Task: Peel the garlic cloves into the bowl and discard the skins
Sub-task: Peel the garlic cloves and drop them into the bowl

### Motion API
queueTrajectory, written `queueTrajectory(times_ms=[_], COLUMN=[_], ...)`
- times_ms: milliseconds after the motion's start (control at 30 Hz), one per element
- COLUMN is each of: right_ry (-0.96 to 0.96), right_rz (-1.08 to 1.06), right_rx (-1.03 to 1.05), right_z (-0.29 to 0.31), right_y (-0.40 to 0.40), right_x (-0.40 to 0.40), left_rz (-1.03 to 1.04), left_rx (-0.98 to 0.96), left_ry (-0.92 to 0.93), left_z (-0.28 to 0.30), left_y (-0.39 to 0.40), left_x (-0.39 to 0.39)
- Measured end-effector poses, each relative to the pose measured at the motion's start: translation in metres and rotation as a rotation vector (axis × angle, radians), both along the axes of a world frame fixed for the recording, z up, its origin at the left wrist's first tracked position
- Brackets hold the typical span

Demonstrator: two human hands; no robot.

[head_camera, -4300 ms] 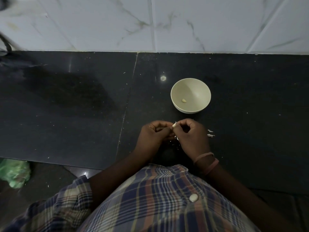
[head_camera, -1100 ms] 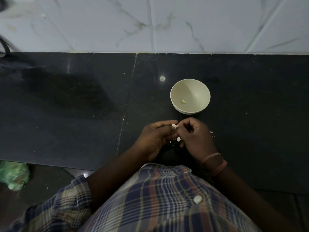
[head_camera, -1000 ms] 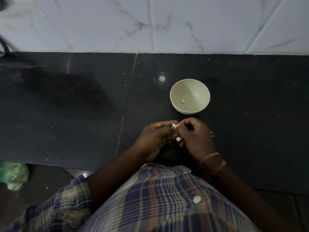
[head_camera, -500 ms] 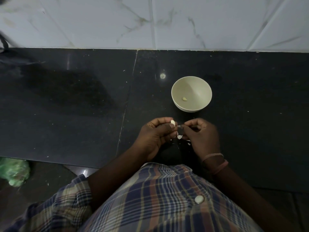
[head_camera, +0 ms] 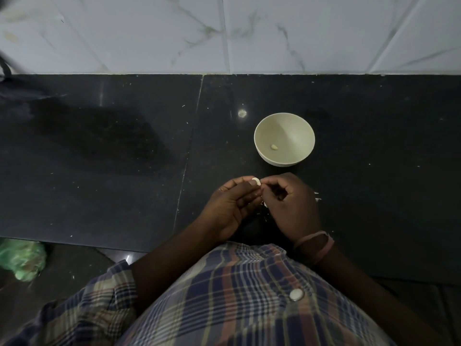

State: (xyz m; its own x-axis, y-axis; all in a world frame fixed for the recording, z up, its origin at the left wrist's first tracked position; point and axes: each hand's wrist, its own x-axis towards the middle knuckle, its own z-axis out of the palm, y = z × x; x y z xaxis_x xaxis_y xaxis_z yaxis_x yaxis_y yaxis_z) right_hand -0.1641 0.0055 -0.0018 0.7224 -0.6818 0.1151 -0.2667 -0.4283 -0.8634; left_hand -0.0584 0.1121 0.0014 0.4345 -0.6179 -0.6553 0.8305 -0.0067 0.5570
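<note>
Garlic clove (head_camera: 256, 181), pale and small, pinched at the fingertips of the left hand (head_camera: 230, 204), raised just above the black countertop (head_camera: 112, 158). Right hand (head_camera: 289, 203) close against it from the other side, thumb and forefinger curled in a narrow pinch at the clove's edge; whether on a flap of skin or on the clove itself, too small to tell. Both hands near the body, with the cream bowl (head_camera: 262, 136) a little beyond them and slightly right, not touching. One peeled clove (head_camera: 274, 146) already on the bowl's floor. A few white skin scraps (head_camera: 316, 196) on the counter just right of the right hand, more half hidden under the hands.

Likely risks from here: a slippery, nearly bare clove popping out of so light a pinch and skittering across the polished stone, or off the near edge toward the floor. Papery skin clinging to damp fingers and riding along into the bowl with the clove. A careless drop striking the rim rather than the hollow, given the bowl's small mouth. Scraps scattering further and being missed at clean-up, pale flecks on the counter being easy to confuse with skin. Dim light hiding leftover membrane on the clove.
</note>
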Motion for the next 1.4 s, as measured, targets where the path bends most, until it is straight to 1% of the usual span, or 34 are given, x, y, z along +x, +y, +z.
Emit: queueTrajectory(times_ms=[167, 300, 433, 667, 900, 1067, 1133, 1267, 1400], right_ry=[0.020, 0.064, 0.111, 0.162, 0.176, 0.207, 0.207, 0.186, 0.161], right_rz=[-0.033, -0.041, -0.039, -0.014, -0.041, -0.032, -0.028, -0.041, -0.051], right_rx=[-0.005, -0.042, -0.010, 0.058, 0.124, 0.208, 0.228, 0.206, 0.313], right_z=[0.000, 0.005, 0.006, 0.011, 0.015, 0.012, 0.011, 0.010, 0.009], right_y=[0.001, 0.002, 0.001, -0.002, -0.002, 0.000, 0.000, 0.000, 0.000], right_x=[0.001, 0.003, 0.006, 0.005, 0.005, 0.001, 0.000, -0.001, 0.000], left_rz=[0.005, -0.006, 0.009, 0.026, -0.006, -0.069, -0.083, -0.096, -0.084], left_rx=[-0.007, -0.021, -0.023, -0.001, -0.035, -0.050, -0.050, -0.070, -0.091], left_ry=[-0.014, -0.132, -0.233, -0.309, -0.247, -0.119, -0.095, -0.115, -0.127], left_z=[0.000, 0.002, 0.003, 0.005, 0.007, 0.008, 0.007, 0.006, 0.005], left_y=[0.000, 0.001, 0.003, 0.004, 0.005, 0.005, 0.004, 0.003, 0.003], left_x=[-0.001, -0.004, -0.006, -0.008, -0.008, -0.007, -0.007, -0.007, -0.007])
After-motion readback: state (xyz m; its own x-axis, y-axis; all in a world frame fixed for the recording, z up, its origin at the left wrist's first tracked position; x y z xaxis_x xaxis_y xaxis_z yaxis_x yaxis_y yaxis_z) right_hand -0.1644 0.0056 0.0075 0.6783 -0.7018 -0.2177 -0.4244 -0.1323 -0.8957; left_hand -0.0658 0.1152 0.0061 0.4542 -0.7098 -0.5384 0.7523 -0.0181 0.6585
